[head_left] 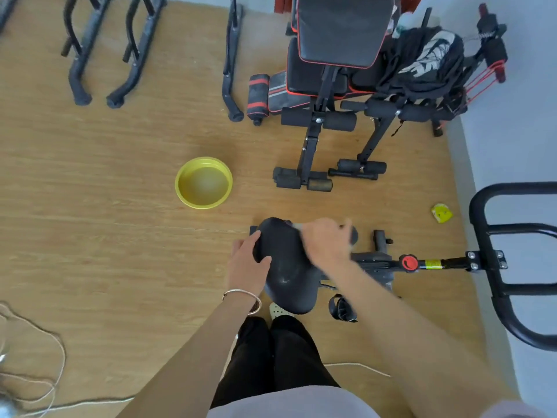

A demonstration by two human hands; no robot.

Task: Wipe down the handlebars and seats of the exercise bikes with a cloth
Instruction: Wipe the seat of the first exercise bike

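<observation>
Looking down at the bike's seat: it's a black padded saddle, smooth and a bit shiny, wide at the near end and narrowing away from me. The left hand is clamped on the seat's left edge, thumb lying on top and fingers wrapped over the side. There's a thin metal bangle on that wrist.

The right hand is over the far right part of the seat and it's motion-blurred. A pale grey scrap of cloth pokes out at its far-left edge, against the seat top. I honestly can't tell if the fingers are curled on it or lying flat.

To the right of the seat, a dark frame bar with a round red knob runs out to the handlebar, a looped black tube.

Beyond the seat and to its left, a round yellow plastic bowl with cloudy liquid in it sits on the wood-grain floor. Straight past the seat are black padded weight benches with red trim and foam rollers.
</observation>
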